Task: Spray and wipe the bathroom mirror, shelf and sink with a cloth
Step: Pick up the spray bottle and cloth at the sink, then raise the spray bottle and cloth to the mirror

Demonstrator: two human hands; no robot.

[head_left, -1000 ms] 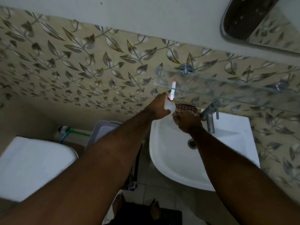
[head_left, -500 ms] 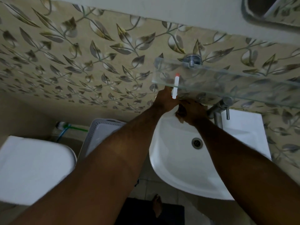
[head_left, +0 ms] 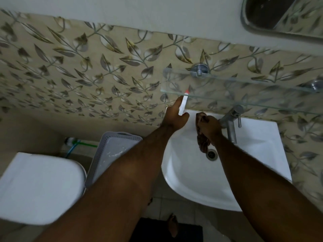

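My left hand (head_left: 174, 117) grips a white spray bottle (head_left: 183, 105) with a red tip, held upright at the sink's back left corner, its tip just under the front edge of the glass shelf (head_left: 244, 84). A dark checked cloth (head_left: 202, 144) is bunched in my right hand (head_left: 210, 126) and hangs down into the white sink (head_left: 192, 180), close to the drain (head_left: 211, 154). The metal tap (head_left: 230, 123) stands just right of that hand. Only the lower left corner of the mirror (head_left: 272, 13) shows, at the top right.
A white toilet lid (head_left: 38, 187) lies at the lower left, with a grey plastic basket (head_left: 111, 152) between it and the sink. The wall behind has leaf-patterned tiles (head_left: 87, 70). My feet stand on a dark mat (head_left: 167, 229) on the floor.
My right hand has pulled away from the spray bottle, now holding the cloth over the basin by the tap. The left hand keeps the bottle near the shelf edge. The camera tilted up slightly.
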